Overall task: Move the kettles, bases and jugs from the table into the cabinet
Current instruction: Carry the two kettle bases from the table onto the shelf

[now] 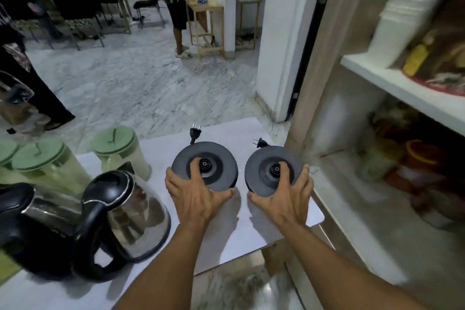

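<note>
Two round black kettle bases sit side by side near the right end of the white table (254, 131). My left hand (196, 196) grips the left base (216, 158), thumb by its centre connector. My right hand (284, 199) grips the right base (261, 166) the same way. Each base has a short cord with a plug pointing away from me. Two steel kettles with black handles stand at the left, the nearer kettle (133, 214) and another kettle (27, 214) beside it. Three clear jugs with green lids stand behind them, the closest jug (120, 151) being rightmost.
The open cabinet (392, 80) stands right of the table, with a white shelf holding stacked white containers (400, 22) and packets; bags and an orange tub lie on the lower level. A person stands across the marble floor by a wooden stand (206, 22). Chairs line the far left.
</note>
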Motion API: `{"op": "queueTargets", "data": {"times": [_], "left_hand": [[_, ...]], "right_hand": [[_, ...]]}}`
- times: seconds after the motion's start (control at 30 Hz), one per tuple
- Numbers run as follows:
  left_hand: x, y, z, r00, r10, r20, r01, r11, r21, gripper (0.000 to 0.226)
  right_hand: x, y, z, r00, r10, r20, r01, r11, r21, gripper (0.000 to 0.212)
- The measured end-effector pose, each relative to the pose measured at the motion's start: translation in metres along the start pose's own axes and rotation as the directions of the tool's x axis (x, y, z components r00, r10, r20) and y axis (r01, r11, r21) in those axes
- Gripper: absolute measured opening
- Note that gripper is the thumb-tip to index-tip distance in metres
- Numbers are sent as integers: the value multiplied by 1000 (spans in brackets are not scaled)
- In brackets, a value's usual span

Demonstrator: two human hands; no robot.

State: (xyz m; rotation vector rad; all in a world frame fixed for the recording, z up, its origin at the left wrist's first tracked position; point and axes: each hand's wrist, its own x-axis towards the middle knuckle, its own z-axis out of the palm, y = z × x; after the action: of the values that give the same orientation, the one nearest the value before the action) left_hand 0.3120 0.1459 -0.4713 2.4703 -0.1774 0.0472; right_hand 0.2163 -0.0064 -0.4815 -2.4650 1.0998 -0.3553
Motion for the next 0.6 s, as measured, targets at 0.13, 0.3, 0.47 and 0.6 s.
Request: {"op": "queueTargets", "data": {"times": [0.13,0.3,0.47,0.6], "left_hand": [[-2,17,-51,980,197,21,-195,978,-71,107],[-39,27,-115,896,440,65,-430,895,-119,101],[-98,73,-157,777,619,115,-589,780,-212,102],[-165,114,-174,668,731,139,-672,673,-309,105]], "right_hand": [[-39,-26,-47,984,76,-163,-74,997,18,112],[-131,-42,-106,921,216,-323,-216,976,38,113],[-204,-37,-182,810,329,-485,-348,936,54,112],[-259,-14,-236,709,393,-586,-449,892,56,110]]}}
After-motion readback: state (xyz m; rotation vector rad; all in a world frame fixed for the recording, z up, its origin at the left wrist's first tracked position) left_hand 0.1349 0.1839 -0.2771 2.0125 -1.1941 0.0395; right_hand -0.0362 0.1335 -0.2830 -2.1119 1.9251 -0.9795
